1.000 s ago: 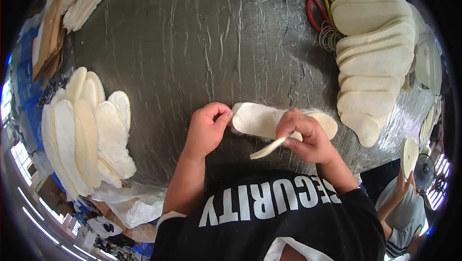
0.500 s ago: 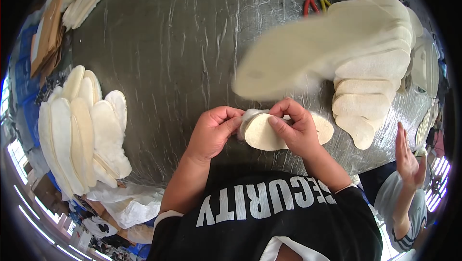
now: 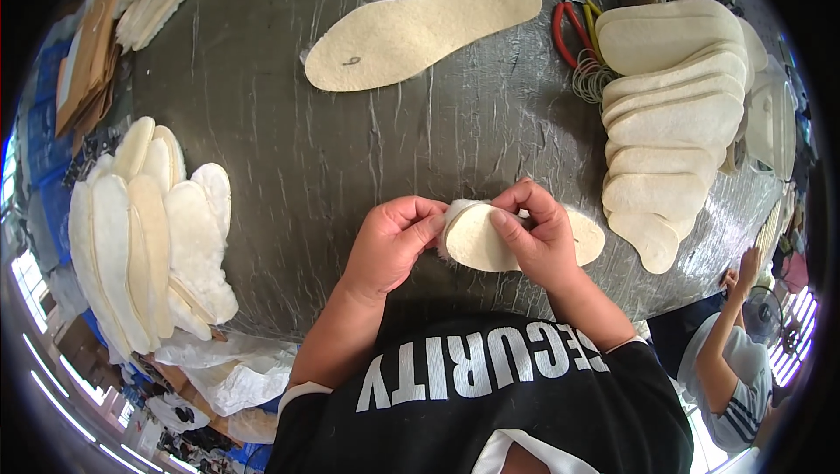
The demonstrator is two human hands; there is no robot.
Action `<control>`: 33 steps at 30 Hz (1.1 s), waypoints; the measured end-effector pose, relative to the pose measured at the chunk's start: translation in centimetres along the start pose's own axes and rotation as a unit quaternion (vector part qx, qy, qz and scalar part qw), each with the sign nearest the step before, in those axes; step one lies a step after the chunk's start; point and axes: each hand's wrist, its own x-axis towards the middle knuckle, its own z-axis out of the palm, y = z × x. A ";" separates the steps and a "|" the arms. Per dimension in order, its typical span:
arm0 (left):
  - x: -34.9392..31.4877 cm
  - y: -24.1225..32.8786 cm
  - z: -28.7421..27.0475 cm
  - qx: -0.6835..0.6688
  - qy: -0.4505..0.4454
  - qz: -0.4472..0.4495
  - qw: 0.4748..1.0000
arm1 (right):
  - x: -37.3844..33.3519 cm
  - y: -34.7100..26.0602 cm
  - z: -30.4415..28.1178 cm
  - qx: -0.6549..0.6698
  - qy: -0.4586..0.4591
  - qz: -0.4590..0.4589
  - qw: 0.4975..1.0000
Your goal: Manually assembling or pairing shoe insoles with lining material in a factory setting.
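Close to my body, a cream insole (image 3: 479, 245) with white fleece along its edge is held just above the table. My right hand (image 3: 547, 238) grips it from above, thumb flat on the felt face and fingers curled behind. At its left end my left hand (image 3: 394, 242) is closed in a pinch on the fleecy edge; what exactly lies between those fingertips is hidden. Under the right hand another rounded end (image 3: 588, 238) sticks out, with a small dark mark. Farther off, a single insole (image 3: 420, 32) lies felt side up on the table.
A fanned stack of insoles (image 3: 674, 115) lies at the right, beside red-handled pliers (image 3: 564, 35) and a coil of cord (image 3: 593, 80). A pile of fleecy insoles (image 3: 149, 238) stands at the left. Another person (image 3: 731, 352) is at the lower right.
The insole that was blurred in mid-air now lies on the table farther off, to the left. My hands have barely moved. The other person's raised arm has shifted.
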 end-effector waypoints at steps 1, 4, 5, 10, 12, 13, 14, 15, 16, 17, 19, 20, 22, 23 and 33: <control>0.0 0.1 0.1 0.000 -0.001 0.000 1.000 | 0.0 0.1 0.0 0.002 0.000 0.005 1.000; -0.1 0.3 0.3 0.013 -0.005 0.003 1.000 | 0.0 0.0 0.0 -0.001 0.002 0.004 1.000; -0.1 0.4 0.4 0.015 -0.001 0.000 1.000 | 0.0 0.0 0.0 -0.007 0.003 -0.001 1.000; -0.2 0.5 0.4 0.022 -0.004 0.002 1.000 | 0.0 0.0 0.0 -0.029 0.008 -0.016 0.999; -0.2 0.5 0.5 0.016 -0.008 0.014 1.000 | 0.0 0.1 0.0 -0.038 0.012 -0.020 0.999; -0.3 0.6 0.5 0.016 -0.009 0.014 1.000 | 0.0 0.2 0.1 -0.060 0.021 -0.055 0.997; -0.4 0.6 0.5 0.021 -0.012 0.021 0.999 | 0.0 0.3 0.3 -0.081 0.029 -0.089 0.992; -0.4 0.7 0.5 0.026 -0.017 0.027 0.999 | 0.0 0.4 0.3 -0.082 0.033 -0.088 0.992; -0.5 0.8 0.6 0.027 -0.019 0.025 0.999 | 0.0 0.6 0.4 -0.115 0.042 -0.132 0.984; -0.7 1.0 0.7 0.010 -0.014 0.031 0.999 | 0.0 0.8 0.5 -0.149 0.051 -0.175 0.972; -0.9 1.0 0.5 -0.005 -0.012 0.031 0.999 | 0.2 1.4 0.8 -0.158 0.057 -0.212 0.963; -0.9 0.9 0.2 0.007 -0.015 0.045 0.999 | 0.2 1.5 1.0 -0.179 0.055 -0.233 0.954; -1.1 0.9 0.0 0.021 -0.022 0.055 0.998 | 0.0 1.8 1.4 -0.204 0.059 -0.253 0.944; -1.2 1.1 -0.1 0.042 -0.024 0.044 0.998 | 0.0 1.8 1.5 -0.204 0.063 -0.251 0.944; -1.9 1.2 0.7 0.407 -0.010 0.132 0.904 | -0.4 1.7 2.1 -0.224 0.031 -0.302 0.926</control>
